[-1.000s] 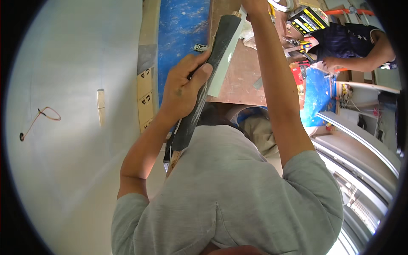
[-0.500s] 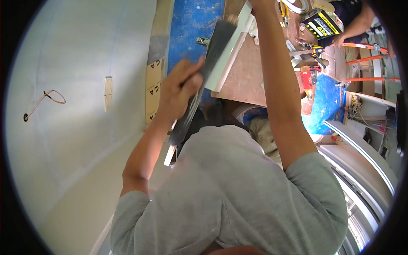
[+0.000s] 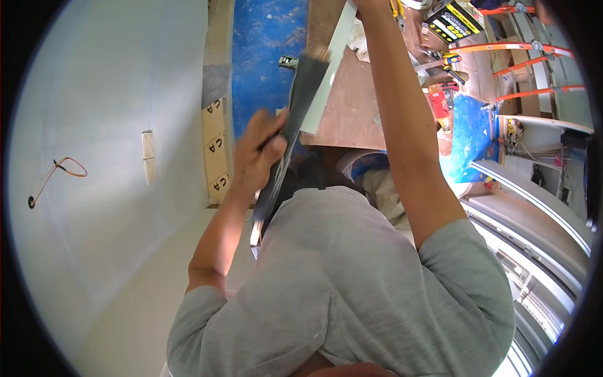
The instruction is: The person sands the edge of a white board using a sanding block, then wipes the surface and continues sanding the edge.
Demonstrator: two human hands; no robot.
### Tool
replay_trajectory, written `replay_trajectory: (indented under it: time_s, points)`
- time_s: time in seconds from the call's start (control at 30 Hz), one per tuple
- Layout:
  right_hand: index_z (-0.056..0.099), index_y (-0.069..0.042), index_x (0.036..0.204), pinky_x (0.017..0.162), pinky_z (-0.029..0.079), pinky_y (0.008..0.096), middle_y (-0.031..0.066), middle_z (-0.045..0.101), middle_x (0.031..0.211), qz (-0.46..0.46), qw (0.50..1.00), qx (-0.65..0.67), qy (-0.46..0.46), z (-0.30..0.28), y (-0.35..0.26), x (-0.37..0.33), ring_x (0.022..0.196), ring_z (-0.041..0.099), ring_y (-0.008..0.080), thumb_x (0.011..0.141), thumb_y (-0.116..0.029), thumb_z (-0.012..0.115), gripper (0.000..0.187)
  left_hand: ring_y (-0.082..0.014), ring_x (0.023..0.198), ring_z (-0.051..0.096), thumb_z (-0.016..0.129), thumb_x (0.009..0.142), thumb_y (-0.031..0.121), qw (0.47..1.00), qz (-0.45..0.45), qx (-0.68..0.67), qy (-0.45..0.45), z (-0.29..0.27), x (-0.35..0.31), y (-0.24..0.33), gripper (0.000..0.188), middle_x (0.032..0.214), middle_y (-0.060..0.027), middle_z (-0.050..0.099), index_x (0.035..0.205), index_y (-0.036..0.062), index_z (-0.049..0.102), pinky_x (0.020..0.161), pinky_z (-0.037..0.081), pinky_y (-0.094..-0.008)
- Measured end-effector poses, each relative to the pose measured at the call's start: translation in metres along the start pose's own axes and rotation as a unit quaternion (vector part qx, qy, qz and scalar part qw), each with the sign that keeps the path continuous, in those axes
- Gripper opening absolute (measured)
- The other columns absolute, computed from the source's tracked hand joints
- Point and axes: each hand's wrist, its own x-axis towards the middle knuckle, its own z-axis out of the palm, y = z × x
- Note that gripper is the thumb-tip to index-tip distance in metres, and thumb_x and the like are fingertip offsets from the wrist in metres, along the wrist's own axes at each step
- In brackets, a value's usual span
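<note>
My left hand [image 3: 260, 151] grips a long, flat, dark strip [image 3: 301, 94] around its middle. The strip slants from the brown workbench [image 3: 352, 113] down toward my grey shirt. Its upper end lies against a pale, narrow board [image 3: 328, 69] that rests along the bench's left edge. My right arm stretches straight up across the bench. Only the wrist end of my right hand [image 3: 369, 6] shows at the top rim, near the pale board's far end, and its fingers are cut off.
A blue sheet [image 3: 267, 50] covers the floor left of the bench, beside a cardboard strip [image 3: 217, 147]. The white wall carries a switch plate [image 3: 148, 157] and a loose wire [image 3: 59, 171]. Hand tools [image 3: 443, 60], a yellow-black box [image 3: 455, 22] and an orange ladder [image 3: 524, 47] lie to the right.
My left hand has drawn the dark strip back toward my body, so its top end sits lower on the bench. The other person at the upper right has dropped out of view.
</note>
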Motion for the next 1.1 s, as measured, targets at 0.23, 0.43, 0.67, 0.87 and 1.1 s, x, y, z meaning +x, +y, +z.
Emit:
replay_trajectory:
  time_s: [0.23,0.43,0.67,0.87,1.1]
  points:
    - [0.061,0.008,0.136,0.091,0.056,0.0486,0.0284,0.074,0.107,0.0,1.0,-0.013,0.001,-0.013,0.001,0.001,0.1,0.073,0.0382,0.086,-0.02,0.067,0.057,-0.0272,0.102,0.063,0.073,0.102,0.035,0.995,0.089,-0.043,-0.007,0.011,0.004,-0.016,0.048,0.11,-0.0128,0.069,0.138,0.0039,0.072,0.095,0.049,-0.0371]
    - [0.063,0.01,0.133,0.086,0.057,0.0472,0.0262,0.074,0.099,0.011,0.998,0.025,-0.064,0.003,-0.002,0.0,0.094,0.073,0.0379,0.085,-0.02,0.07,0.057,-0.0303,0.101,0.065,0.072,0.103,0.029,0.996,0.087,-0.001,0.027,0.016,0.034,-0.001,0.043,0.111,-0.0158,0.07,0.138,0.0037,0.072,0.096,0.049,-0.0387]
    - [0.066,0.01,0.126,0.087,0.056,0.0471,0.026,0.074,0.098,0.042,0.998,-0.041,-0.026,-0.001,0.008,0.01,0.092,0.072,0.0372,0.085,-0.02,0.071,0.051,-0.0284,0.1,0.065,0.074,0.1,0.029,0.994,0.096,-0.053,0.009,0.01,-0.003,-0.012,0.044,0.113,-0.015,0.071,0.138,0.006,0.072,0.096,0.049,-0.0381]
    - [0.054,0.016,0.142,0.091,0.055,0.0427,0.0287,0.073,0.109,-0.008,0.999,0.011,-0.03,-0.003,0.018,0.01,0.101,0.071,0.0358,0.087,-0.02,0.071,0.068,-0.029,0.1,0.065,0.074,0.1,0.031,0.991,0.125,-0.049,0.015,0.023,0.037,-0.015,0.046,0.108,-0.0152,0.07,0.138,0.0054,0.072,0.095,0.049,-0.0402]
    - [0.052,0.016,0.145,0.099,0.053,0.0424,0.0306,0.072,0.119,-0.057,0.996,-0.05,-0.053,-0.013,0.032,0.03,0.11,0.07,0.0375,0.09,-0.019,0.072,0.069,-0.0286,0.097,0.063,0.076,0.097,0.021,0.988,0.139,-0.06,0.02,0.025,0.036,-0.008,0.044,0.106,-0.0131,0.065,0.136,0.0006,0.071,0.089,0.049,-0.0387]
